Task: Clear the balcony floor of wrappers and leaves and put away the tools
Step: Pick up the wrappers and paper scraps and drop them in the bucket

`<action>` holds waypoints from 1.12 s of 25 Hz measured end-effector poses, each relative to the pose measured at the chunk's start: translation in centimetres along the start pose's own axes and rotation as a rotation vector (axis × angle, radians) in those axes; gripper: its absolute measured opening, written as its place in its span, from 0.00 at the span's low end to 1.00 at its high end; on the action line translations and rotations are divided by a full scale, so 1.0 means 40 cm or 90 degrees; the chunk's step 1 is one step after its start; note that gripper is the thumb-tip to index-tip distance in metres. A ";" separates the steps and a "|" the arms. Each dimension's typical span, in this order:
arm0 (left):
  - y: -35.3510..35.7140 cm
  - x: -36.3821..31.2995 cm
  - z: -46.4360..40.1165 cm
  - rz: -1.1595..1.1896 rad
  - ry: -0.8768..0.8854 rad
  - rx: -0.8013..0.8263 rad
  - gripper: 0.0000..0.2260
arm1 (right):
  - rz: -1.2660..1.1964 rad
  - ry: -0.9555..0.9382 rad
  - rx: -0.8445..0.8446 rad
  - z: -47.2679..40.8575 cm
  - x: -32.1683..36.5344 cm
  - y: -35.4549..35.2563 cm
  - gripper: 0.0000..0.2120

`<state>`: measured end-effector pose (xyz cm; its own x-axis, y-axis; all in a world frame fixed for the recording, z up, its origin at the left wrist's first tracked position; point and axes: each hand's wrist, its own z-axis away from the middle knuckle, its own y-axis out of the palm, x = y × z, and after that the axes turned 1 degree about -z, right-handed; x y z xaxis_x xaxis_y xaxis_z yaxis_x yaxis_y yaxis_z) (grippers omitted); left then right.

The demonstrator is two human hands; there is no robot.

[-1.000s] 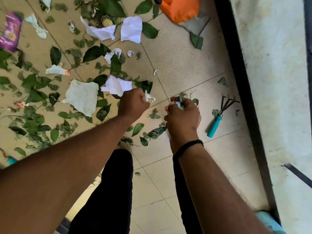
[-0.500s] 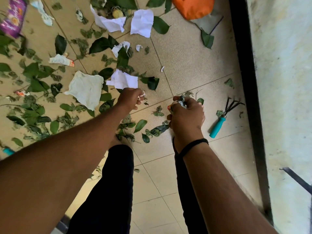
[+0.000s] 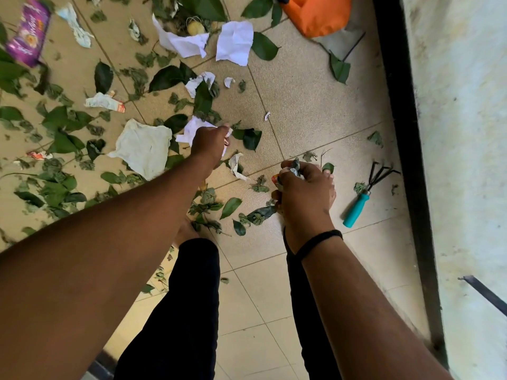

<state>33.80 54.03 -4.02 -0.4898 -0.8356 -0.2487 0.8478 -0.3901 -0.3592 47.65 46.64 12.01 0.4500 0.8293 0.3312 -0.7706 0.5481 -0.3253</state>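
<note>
Left hand (image 3: 210, 142) reaching out over the floor (image 3: 315, 111), fingers curling on a white paper scrap (image 3: 192, 130) near mid-floor; grip itself mostly hidden behind the knuckles. Right hand (image 3: 306, 187) closing tight round a wad of litter (image 3: 290, 171), wrappers and leaves mixed, prob. serving as the holding hand while the left is doing the picking. Hand rake (image 3: 366, 196) w/ teal handle lying untouched by the dark strip along the floor's right edge, just right of the right hand. Leaves, a white cloth (image 3: 142, 148), more paper and a purple wrapper (image 3: 28, 31) lying scattered twd the left and far edges; most of the floor not yet cleared. Orange container (image 3: 315, 13) at far edge getting cut off by the frame; can't tell what it is. Exact contents of wad hard to make out. No bin in view.
</note>
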 end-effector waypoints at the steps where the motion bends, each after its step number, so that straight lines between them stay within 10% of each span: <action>1: 0.008 -0.001 -0.002 -0.058 0.047 -0.026 0.18 | 0.000 0.001 0.007 0.005 0.002 0.001 0.08; 11: 0.039 -0.142 -0.163 -0.276 0.279 -0.274 0.12 | 0.063 -0.007 0.077 0.024 0.039 0.012 0.08; 20: 0.084 -0.144 -0.259 -0.525 0.306 -0.298 0.09 | 0.138 -0.089 0.096 0.006 0.066 -0.022 0.08; 28: 0.112 -0.025 -0.094 -0.284 0.425 -0.055 0.03 | 0.150 -0.036 0.085 0.027 0.044 0.023 0.09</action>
<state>37.33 54.56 -8.78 -0.8196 -0.1901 -0.5404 0.5382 -0.5785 -0.6129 47.26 48.47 13.25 0.2280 0.9229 0.3103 -0.9053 0.3182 -0.2812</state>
